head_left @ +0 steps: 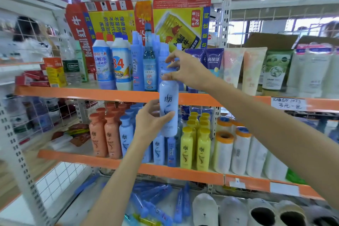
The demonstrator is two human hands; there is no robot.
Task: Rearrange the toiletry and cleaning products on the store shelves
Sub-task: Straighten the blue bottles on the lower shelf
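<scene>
A shop aisle with white wire-backed racks and orange-edged shelves fills the view, with flattened Red Bull cartons (pixel 165 22) propped behind the top row. In front of the orange lip of the upper shelf (pixel 88 92), a pale blue shampoo bottle (pixel 168 108) is held upright in mid-air, its long axis vertical, between both hands. The right hand (pixel 185 71) comes in from the right and pinches the cap end from above, thumb and fingers closed round the top. The left hand (pixel 152 121) rises from below and wraps the lower body of the bottle, thumb across its front. Just behind the cap stand tall blue spray bottles (pixel 136 60) and a clear blue bottle (pixel 149 60) on the upper shelf, with white disinfectant bottles (pixel 121 64) to their left and cream tubes (pixel 233 66) to the right. Directly below and behind the bottle, on the middle shelf (pixel 128 164), stands a matching blue shampoo row (pixel 126 134), between orange shampoo bottles (pixel 105 135) and yellow shampoo bottles (pixel 195 145). The bottle hangs level with the edge between the two tiers, so I cannot tell which shelf it belongs to. The matching row lies down and slightly left, nearer the left hand; a drop there would need the bottle kept vertical.
</scene>
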